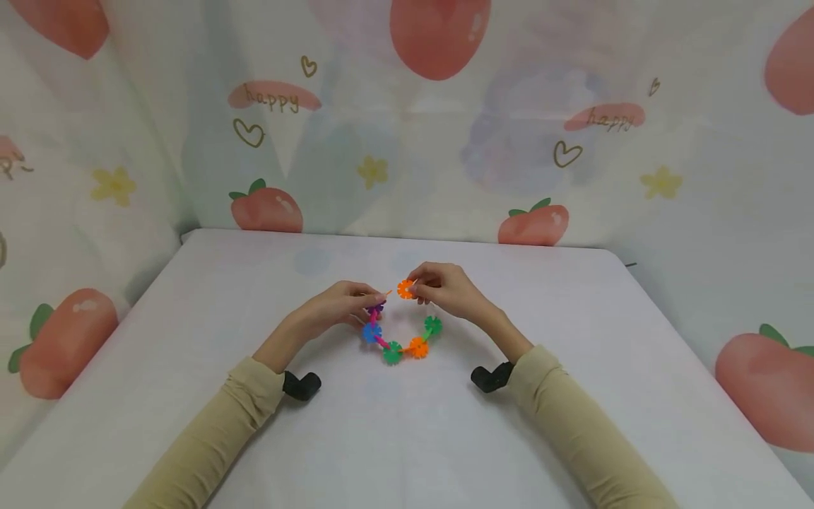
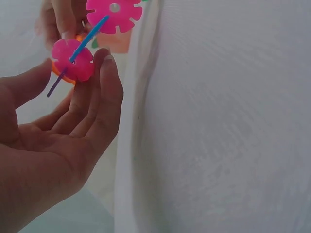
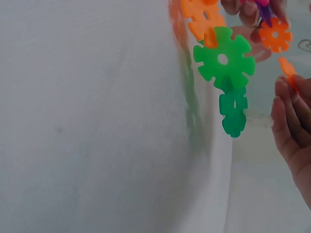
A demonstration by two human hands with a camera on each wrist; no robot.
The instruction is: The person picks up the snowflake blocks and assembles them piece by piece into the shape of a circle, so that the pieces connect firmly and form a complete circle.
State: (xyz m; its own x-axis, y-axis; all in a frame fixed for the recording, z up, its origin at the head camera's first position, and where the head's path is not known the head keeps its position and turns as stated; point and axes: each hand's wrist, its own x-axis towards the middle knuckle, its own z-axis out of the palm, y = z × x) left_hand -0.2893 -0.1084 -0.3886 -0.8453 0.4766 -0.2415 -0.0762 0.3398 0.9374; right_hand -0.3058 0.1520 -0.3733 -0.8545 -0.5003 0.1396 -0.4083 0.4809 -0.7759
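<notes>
A chain of slotted plastic snowflake discs curves between the hands in an open loop, with a blue disc (image 1: 372,333), a green disc (image 1: 393,353) and an orange disc (image 1: 418,347) along its lower side. My left hand (image 1: 340,305) pinches one end, beside a purple disc (image 1: 376,309); an orange disc (image 3: 275,35) shows there in the right wrist view. Between thumb and fingers, my right hand (image 1: 450,288) holds another orange disc (image 1: 405,288). The two orange end discs are apart. Pink discs (image 2: 114,14) show close up in the left wrist view, and a pale see-through piece (image 3: 258,119) sits near my right hand.
A white-covered table (image 1: 394,438) lies under both hands. Behind it hangs a cloth backdrop (image 1: 407,141) printed with fruit, flowers and hearts. Black wrist mounts (image 1: 302,386) stick out from both sleeves.
</notes>
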